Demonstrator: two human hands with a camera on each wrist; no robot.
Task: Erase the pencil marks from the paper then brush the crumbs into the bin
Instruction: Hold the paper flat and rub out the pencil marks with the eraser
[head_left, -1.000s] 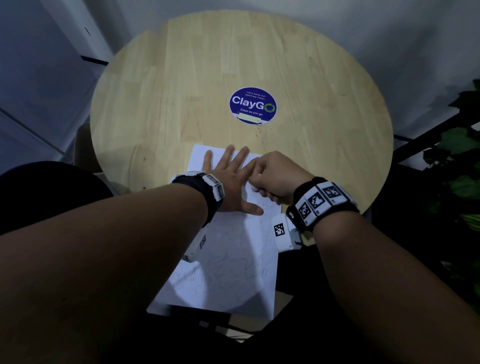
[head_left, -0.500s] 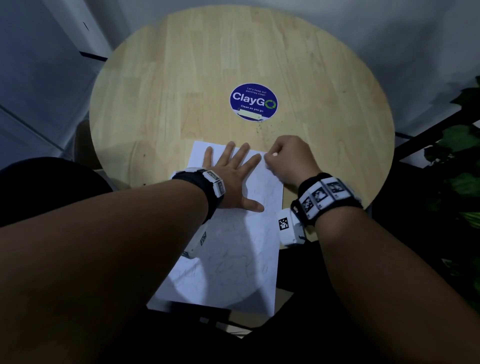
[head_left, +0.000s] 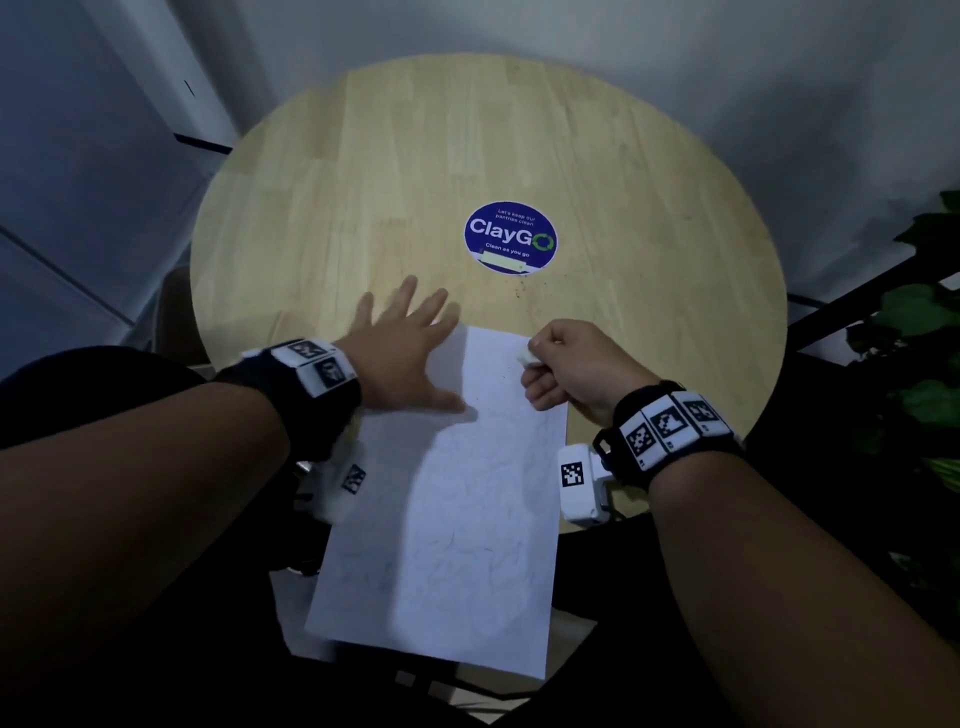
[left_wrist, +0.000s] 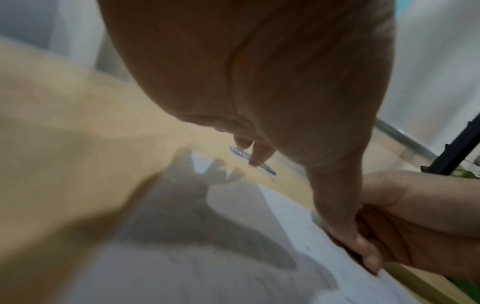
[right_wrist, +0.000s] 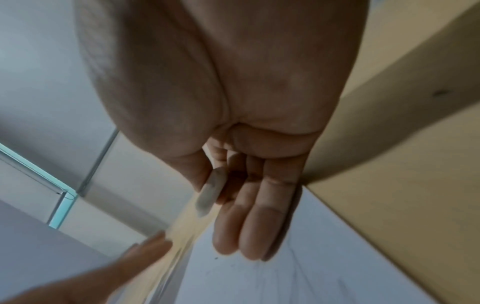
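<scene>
A white paper (head_left: 467, 509) with faint pencil marks lies on the round wooden table (head_left: 363, 182), its near end hanging over the table's front edge. My left hand (head_left: 405, 338) is open with fingers spread, above the sheet's far left corner; its shadow on the paper (left_wrist: 207, 216) shows it raised. My right hand (head_left: 545, 364) is curled at the sheet's far right corner and pinches a small white eraser (head_left: 523, 356) between thumb and fingers. The eraser (right_wrist: 209, 193) looks grey and smudged in the right wrist view, just above the paper (right_wrist: 324, 267).
A blue ClayGo sticker (head_left: 510, 237) marks the table's middle, with dark crumbs (head_left: 524, 290) scattered just below it. Green plant leaves (head_left: 919, 322) and a dark frame stand off the table's right side. A white wall runs behind.
My left hand has lifted off the paper and moved away to the far left. My right hand with the eraser has shifted right, away from the left fingers, to the sheet's far right corner.
</scene>
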